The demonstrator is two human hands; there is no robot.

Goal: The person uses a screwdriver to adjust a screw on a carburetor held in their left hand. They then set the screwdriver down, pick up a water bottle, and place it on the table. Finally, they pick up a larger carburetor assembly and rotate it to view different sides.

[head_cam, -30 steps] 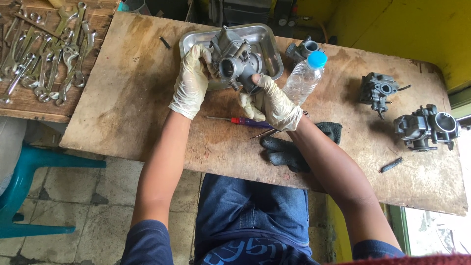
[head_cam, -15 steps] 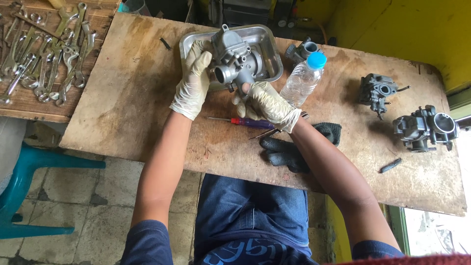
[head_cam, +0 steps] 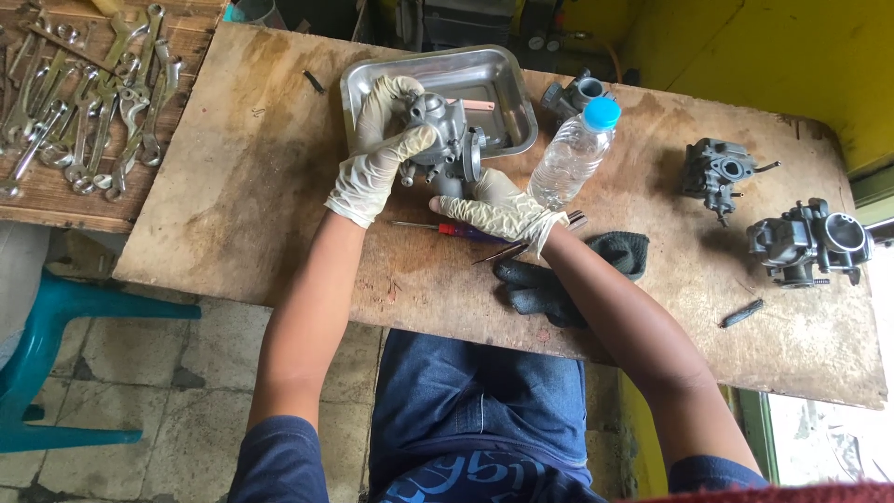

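Head view shows us holding a grey carburettor (head_cam: 442, 140) in both gloved hands, just above the near edge of the steel tray (head_cam: 507, 79) on the wooden tabletop (head_cam: 242, 205). Our left hand (head_cam: 382, 149) is wrapped over its top and left side, fingers closed around the body. Our right hand (head_cam: 494, 205) supports it from below, palm up and fingers curled under the casting.

Hazards we judge from this position:

1. Slip. Both hands wear thin gloves, and the casting may be oily. If either grasp loosens, the carburettor could fall onto the tray rim or the tabletop and damage a protruding fitting.
2. Lost parts. Any loose small part that drops out while the body is tilted could miss the tray, since part of the body overhangs bare wood.
3. Knock-over. The plastic bottle (head_cam: 573, 154) with the blue cap stands just beside our right wrist. A sideways elbow or wrist movement could topple it. We cannot tell how full it is.
4. Sharp tools. A red-handled screwdriver (head_cam: 447, 228) lies directly under our right hand, with another thin tool near it. Lowering the hand without looking risks a puncture in the glove.
5. Clutter. The dark gloves (head_cam: 549, 279) lie under our right forearm and could snag it.
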